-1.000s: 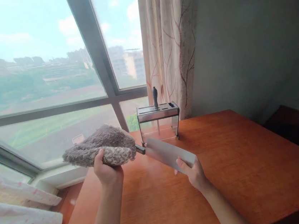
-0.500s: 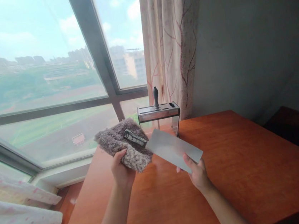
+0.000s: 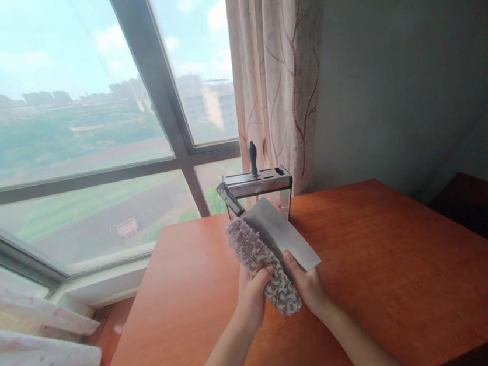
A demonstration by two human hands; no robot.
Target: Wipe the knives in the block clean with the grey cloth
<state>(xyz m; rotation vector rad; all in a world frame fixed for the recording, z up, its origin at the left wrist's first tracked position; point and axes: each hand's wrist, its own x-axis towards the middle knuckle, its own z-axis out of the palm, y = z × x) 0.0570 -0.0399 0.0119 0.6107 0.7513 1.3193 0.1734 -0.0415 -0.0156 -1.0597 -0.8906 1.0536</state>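
A cleaver (image 3: 285,234) with a broad, flat metal blade is held above the wooden table, its dark, worn handle pointing away from me. My right hand (image 3: 309,286) grips the near end of the blade, thumb on the upper face. In my left hand (image 3: 253,293) is a fluffy grey-brown cloth (image 3: 255,249), folded over and lying along the left side of the blade. The thumb presses on the cloth; the other fingers are hidden beneath it. Part of the blade's left side is covered by the cloth.
Behind the cleaver, a metal frame (image 3: 259,182) with a dark upright handle stands near the back edge of the wooden table (image 3: 389,260). Beyond are a large window (image 3: 66,133) and a patterned curtain (image 3: 278,73). A grey wall (image 3: 391,84) is on the right.
My left hand has moved right with the cloth, which was spread beneath the cleaver's handle and is now folded against the blade. The blade has turned, its handle swinging up and away.
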